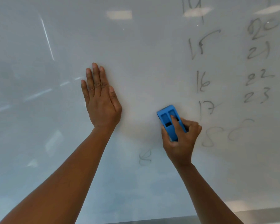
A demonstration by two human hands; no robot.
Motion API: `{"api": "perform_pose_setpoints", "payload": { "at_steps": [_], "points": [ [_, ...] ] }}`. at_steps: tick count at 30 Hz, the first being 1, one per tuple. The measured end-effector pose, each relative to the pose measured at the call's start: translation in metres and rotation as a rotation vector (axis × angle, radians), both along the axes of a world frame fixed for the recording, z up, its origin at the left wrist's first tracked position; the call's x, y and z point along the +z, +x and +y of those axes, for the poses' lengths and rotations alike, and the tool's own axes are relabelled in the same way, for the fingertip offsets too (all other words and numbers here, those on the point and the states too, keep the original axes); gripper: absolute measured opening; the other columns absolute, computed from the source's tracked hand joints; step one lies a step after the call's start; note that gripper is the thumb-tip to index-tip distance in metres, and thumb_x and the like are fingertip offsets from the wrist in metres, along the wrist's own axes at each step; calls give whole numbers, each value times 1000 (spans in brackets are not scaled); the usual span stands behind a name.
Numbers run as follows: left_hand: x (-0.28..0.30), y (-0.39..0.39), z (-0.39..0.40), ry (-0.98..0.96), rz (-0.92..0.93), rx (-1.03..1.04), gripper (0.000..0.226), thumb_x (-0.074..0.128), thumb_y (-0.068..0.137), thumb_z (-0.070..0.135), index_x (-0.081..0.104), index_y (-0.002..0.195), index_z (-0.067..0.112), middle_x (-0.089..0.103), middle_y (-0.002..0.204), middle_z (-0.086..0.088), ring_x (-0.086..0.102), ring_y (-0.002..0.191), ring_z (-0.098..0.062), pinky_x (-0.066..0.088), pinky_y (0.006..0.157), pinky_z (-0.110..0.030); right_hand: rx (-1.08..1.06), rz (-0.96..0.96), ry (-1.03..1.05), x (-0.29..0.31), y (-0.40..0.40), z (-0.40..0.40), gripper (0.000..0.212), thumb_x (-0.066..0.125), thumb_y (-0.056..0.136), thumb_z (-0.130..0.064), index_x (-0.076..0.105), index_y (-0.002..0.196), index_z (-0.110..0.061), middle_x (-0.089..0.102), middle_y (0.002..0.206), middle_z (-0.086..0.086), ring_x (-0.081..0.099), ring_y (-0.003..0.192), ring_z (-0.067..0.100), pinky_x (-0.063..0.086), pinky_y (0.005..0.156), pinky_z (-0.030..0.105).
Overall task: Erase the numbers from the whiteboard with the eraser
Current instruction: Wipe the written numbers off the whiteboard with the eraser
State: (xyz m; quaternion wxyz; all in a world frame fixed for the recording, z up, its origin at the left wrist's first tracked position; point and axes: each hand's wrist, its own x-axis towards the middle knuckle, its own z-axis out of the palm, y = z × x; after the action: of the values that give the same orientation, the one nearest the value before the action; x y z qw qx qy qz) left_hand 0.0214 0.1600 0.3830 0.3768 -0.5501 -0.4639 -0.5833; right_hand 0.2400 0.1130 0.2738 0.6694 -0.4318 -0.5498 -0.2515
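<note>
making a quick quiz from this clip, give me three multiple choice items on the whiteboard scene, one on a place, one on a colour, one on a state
1. Where do the written numbers lie relative to the eraser?
A. mostly to its right
B. all to its left
C. only straight below it

2. What colour is the eraser?
A. red
B. blue
C. black

3. What is the left hand doing?
A. gripping a marker
B. resting flat and open on the whiteboard
C. holding the eraser

Answers:
1 A, the columns from 15 to 23 stand right of it.
2 B, its body is bright blue.
3 B, the fingers lie spread against the board, while the right hand holds the eraser.
</note>
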Motion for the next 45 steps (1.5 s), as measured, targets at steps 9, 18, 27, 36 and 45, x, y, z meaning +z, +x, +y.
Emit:
{"api": "perform_pose_setpoints", "payload": {
  "at_steps": [9,18,27,36,45],
  "points": [
    [-2,0,0,25,7,-8,53,21,108,22,20,158,5,23,165,-14,14,154,-29,6,128,-42,106,-380,-138,-59,-72,-12,47,77,77,-23,62,121,-25,46,119,3,47,91,28,47,82,41],
    [-8,5,-1,12,-19,-24,53,23,107,21,19,158,5,21,166,-14,13,155,-30,3,127,-42,31,-322,-185,-82,-15,-15,60,85,68,-12,58,119,-28,45,120,3,48,97,29,50,80,49],
    [-20,14,-2,-19,-63,-19,54,24,108,21,17,158,5,19,166,-14,11,155,-29,3,127,-42,49,-365,-97,-51,-60,-9,40,70,81,-25,61,120,-26,48,120,3,48,90,28,42,81,41],
    [-73,26,-8,-108,40,-52,56,21,107,25,9,160,10,5,167,-2,-3,156,-19,-1,127,-43,-9,-570,-145,-84,-18,-16,40,69,78,-20,62,117,-27,49,120,2,50,94,25,40,84,38],
    [-73,28,-6,-105,24,-22,56,20,108,25,10,160,10,8,168,-4,-2,156,-19,-1,127,-42,20,-425,-163,-70,-46,-15,40,66,82,-22,61,121,-24,51,121,8,50,93,29,39,87,39]
  ]
}}
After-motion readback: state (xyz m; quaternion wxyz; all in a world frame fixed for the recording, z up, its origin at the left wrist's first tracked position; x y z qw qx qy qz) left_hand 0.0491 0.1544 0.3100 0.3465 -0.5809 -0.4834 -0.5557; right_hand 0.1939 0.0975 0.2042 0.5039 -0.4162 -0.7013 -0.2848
